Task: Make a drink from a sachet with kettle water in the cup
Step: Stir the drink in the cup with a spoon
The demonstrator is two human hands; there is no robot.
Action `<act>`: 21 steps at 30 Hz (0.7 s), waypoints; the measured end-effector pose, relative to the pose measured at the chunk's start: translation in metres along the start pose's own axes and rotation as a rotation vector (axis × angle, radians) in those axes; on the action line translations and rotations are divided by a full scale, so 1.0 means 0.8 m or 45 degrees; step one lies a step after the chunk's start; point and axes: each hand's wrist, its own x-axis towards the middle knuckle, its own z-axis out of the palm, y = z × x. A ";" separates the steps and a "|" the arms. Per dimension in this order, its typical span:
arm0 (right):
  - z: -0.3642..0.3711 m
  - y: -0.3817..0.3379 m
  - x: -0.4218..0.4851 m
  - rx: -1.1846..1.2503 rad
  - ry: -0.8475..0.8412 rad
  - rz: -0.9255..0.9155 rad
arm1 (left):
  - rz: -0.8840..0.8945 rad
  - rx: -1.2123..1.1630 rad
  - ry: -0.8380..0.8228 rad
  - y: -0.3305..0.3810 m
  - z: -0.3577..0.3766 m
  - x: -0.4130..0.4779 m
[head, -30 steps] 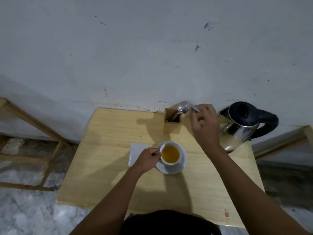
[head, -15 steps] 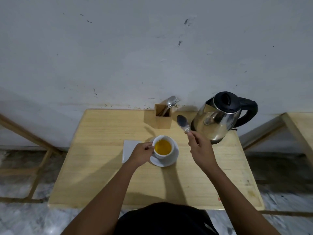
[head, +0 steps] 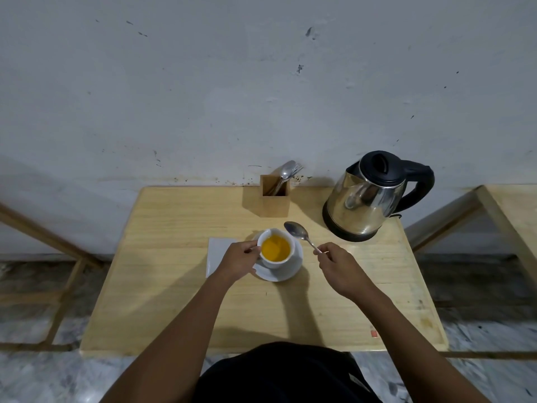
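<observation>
A white cup (head: 273, 261) full of orange liquid stands on a white saucer (head: 290, 270) in the middle of the wooden table (head: 174, 286). My left hand (head: 239, 258) grips the cup's handle on its left side. My right hand (head: 340, 267) pinches the handle of a metal spoon (head: 299, 234), whose bowl hovers just right of the cup's rim. A steel kettle (head: 366, 205) with a black lid and handle stands at the back right. A white sachet or paper (head: 216, 251) lies flat left of the saucer, partly under my left hand.
A wooden cutlery holder (head: 274, 200) with a spoon and fork stands at the table's back edge against the grey wall. Wooden frames flank the table left and right. The floor is marble.
My right hand took a spoon from the holder and brought it back and down beside the cup. My left hand stayed on the cup's handle.
</observation>
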 end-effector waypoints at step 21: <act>0.006 -0.070 0.042 -1.331 -0.101 -0.556 | -0.064 -0.003 -0.020 0.003 -0.001 0.005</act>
